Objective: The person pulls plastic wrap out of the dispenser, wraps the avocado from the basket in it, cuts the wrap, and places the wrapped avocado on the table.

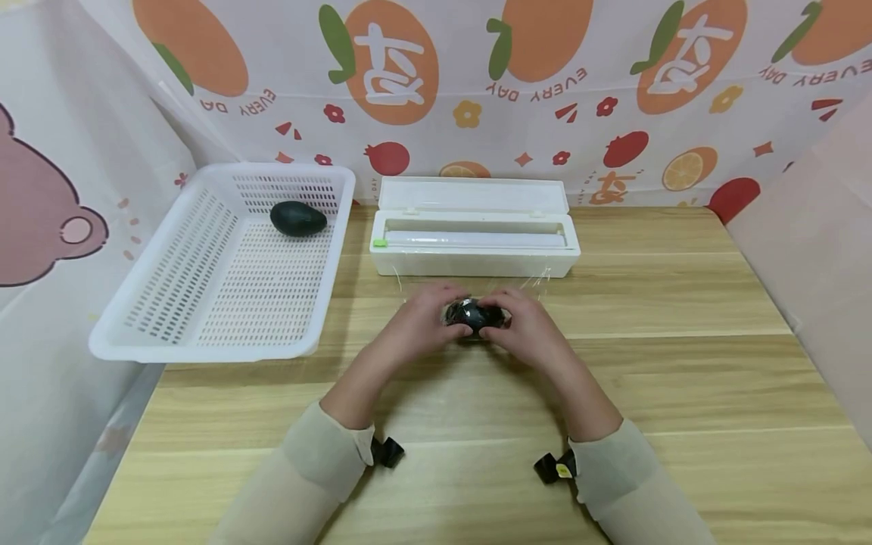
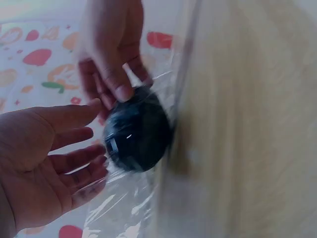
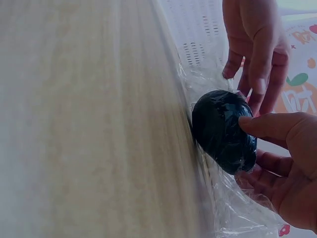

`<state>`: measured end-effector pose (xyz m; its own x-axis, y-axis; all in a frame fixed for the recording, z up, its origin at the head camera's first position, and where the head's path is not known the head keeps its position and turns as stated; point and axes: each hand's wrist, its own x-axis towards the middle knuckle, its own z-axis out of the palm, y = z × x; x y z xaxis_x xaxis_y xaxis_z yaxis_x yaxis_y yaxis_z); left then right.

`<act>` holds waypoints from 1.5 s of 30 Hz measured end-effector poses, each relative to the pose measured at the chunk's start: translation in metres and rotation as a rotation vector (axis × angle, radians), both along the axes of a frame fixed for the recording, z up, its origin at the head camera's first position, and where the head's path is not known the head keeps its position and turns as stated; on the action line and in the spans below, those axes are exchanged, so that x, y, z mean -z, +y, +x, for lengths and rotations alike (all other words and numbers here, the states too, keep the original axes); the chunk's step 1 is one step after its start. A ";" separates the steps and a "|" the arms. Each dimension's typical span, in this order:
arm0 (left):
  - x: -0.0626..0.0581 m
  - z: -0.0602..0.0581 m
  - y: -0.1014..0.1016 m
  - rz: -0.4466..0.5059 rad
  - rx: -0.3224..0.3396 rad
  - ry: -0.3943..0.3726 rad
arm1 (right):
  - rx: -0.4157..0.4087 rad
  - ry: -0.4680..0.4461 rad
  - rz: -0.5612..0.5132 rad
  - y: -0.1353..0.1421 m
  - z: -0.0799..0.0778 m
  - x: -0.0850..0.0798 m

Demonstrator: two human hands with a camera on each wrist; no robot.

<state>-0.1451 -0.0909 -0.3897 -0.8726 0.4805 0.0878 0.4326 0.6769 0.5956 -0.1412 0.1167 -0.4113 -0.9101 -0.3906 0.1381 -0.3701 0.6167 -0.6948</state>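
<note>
A dark avocado (image 1: 468,314) wrapped in clear cling film lies low over the table between both hands. My right hand (image 1: 530,324) grips it, thumb on top and fingers beneath, as the right wrist view shows. At its other end is my left hand (image 1: 425,316), its fingers loosely extended, with the tips close to or touching the wrap. Loose cling film (image 3: 233,208) spreads around the avocado in both wrist views. Just behind the hands stands a white cling film dispenser (image 1: 474,263), lid raised, with a film roll (image 1: 474,239) inside.
A white slotted basket (image 1: 204,353) stands at the left, with a second avocado (image 1: 298,219) in its far right corner. The wooden table (image 1: 695,378) meets a fruit-print cloth (image 1: 470,144) at the back. A green slider (image 1: 380,243) sits on the dispenser's left end.
</note>
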 end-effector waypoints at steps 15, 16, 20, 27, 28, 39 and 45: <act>0.010 -0.002 0.009 -0.079 -0.006 0.059 | 0.092 0.161 -0.144 0.014 -0.004 -0.003; 0.010 -0.002 0.009 -0.086 -0.002 0.055 | 0.068 0.182 -0.122 0.012 -0.005 -0.002; 0.011 -0.005 0.007 -0.099 0.011 0.032 | -0.010 0.155 0.002 0.006 -0.007 0.000; 0.013 -0.012 0.003 -0.082 0.021 -0.006 | -0.043 -0.011 0.088 0.002 -0.014 -0.004; 0.013 -0.013 0.002 -0.075 0.022 -0.006 | -0.047 -0.023 0.089 0.002 -0.015 -0.004; 0.014 -0.014 0.004 -0.053 -0.013 0.058 | -0.034 -0.075 0.079 0.006 -0.025 -0.005; 0.013 -0.016 0.007 -0.094 -0.029 0.067 | 0.050 -0.048 -0.056 0.003 -0.016 -0.020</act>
